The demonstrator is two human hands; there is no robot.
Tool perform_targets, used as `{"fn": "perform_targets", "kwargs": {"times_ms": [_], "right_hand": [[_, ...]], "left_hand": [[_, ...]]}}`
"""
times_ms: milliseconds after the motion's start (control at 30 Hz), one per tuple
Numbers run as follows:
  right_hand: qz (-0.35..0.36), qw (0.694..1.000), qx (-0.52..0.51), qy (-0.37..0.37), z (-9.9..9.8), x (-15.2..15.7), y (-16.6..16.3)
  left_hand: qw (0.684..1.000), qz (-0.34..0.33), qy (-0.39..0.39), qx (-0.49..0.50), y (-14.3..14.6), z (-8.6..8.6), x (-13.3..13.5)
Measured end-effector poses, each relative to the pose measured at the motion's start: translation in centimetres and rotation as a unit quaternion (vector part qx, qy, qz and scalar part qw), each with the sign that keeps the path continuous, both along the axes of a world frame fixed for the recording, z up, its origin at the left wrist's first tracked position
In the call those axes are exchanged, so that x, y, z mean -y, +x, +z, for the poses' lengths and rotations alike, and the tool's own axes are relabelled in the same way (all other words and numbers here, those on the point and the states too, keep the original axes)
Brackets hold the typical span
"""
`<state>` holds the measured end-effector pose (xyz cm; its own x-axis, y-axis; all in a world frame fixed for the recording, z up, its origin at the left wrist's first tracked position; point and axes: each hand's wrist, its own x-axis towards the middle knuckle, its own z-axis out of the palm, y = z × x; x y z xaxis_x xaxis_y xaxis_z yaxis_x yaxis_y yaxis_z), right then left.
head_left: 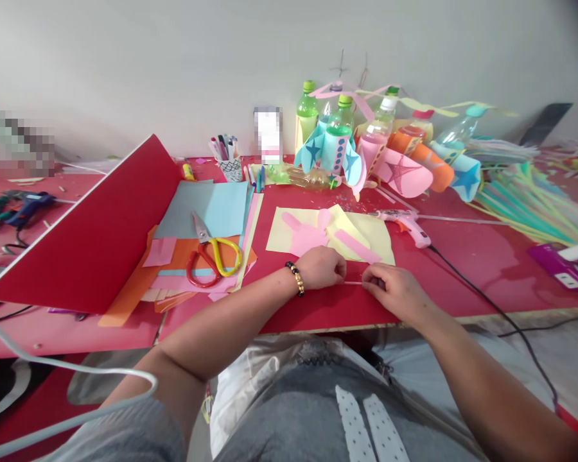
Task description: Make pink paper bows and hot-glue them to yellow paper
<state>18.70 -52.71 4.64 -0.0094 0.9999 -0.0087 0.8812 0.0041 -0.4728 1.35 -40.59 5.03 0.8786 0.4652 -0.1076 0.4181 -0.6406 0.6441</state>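
Observation:
My left hand (322, 267), with a beaded bracelet on the wrist, is closed in a pinch on one end of a thin pale stick (352, 283). My right hand (394, 290) pinches the other end. Both hands rest on the red table (467, 269) near its front edge. Just beyond them lies a yellow paper sheet (366, 228) with pink paper cut-outs (306, 236) on it.
Scissors with red and yellow handles (212, 255) lie on stacked coloured papers at the left, beside a raised red board (96, 237). A pink glue gun (409, 224) with a black cord lies to the right. Decorated plastic bottles (340, 138), a pen cup (228, 160) and straws (534, 205) stand behind.

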Motion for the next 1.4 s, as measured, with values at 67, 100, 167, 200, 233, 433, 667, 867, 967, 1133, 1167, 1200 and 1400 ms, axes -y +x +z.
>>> {"fn": "perform_targets", "kwargs": {"times_ms": [67, 100, 167, 200, 233, 433, 667, 867, 967, 1133, 1167, 1200, 1400], "right_hand": [[-0.002, 1.000, -0.003, -0.004, 0.1, 0.0, -0.1], [-0.002, 1.000, -0.004, -0.008, 0.1, -0.1, -0.1], [0.001, 1.000, -0.003, -0.012, 0.1, -0.1, -0.1], [0.005, 1.000, -0.001, -0.012, 0.1, -0.1, -0.1], [0.008, 1.000, 0.001, -0.013, 0.1, -0.2, -0.1], [-0.006, 1.000, 0.008, -0.025, 0.3, -0.4, -0.2], [-0.027, 0.998, -0.003, -0.051, 0.4, -0.7, -0.4], [-0.026, 0.998, -0.001, -0.062, 0.3, -0.9, -0.1], [-0.019, 0.998, 0.001, -0.066, 0.3, -1.1, 0.0], [-0.012, 0.997, 0.008, -0.071, 0.5, -1.3, -0.2], [-0.011, 0.997, 0.009, -0.070, 0.5, -1.3, -0.2], [-0.009, 0.998, 0.012, -0.069, 0.5, -1.3, -0.2], [-0.003, 0.997, 0.015, -0.073, 0.6, -1.3, -0.1]], "left_hand": [[1.000, -0.003, 0.000, -0.010, 0.0, 0.2, 0.0], [1.000, -0.005, 0.001, -0.013, 0.0, 0.3, 0.0], [1.000, -0.007, 0.001, -0.016, 0.0, 0.4, 0.0], [1.000, -0.007, 0.001, -0.017, 0.0, 0.4, 0.0], [1.000, -0.007, 0.002, -0.017, 0.0, 0.4, 0.0], [1.000, -0.004, 0.007, -0.026, 0.0, 0.5, 0.1], [1.000, 0.000, 0.005, -0.028, 0.0, 0.5, 0.1], [1.000, -0.003, 0.004, -0.026, 0.1, 0.4, 0.1], [1.000, -0.004, 0.004, -0.025, 0.1, 0.4, 0.0], [1.000, 0.002, 0.008, -0.015, 0.3, 0.1, 0.2], [1.000, 0.007, 0.016, -0.013, 0.4, -0.1, 0.4], [1.000, 0.011, 0.027, -0.010, 0.5, -0.2, 0.5], [0.998, 0.024, 0.056, -0.013, 1.2, -0.7, 1.1]]}}
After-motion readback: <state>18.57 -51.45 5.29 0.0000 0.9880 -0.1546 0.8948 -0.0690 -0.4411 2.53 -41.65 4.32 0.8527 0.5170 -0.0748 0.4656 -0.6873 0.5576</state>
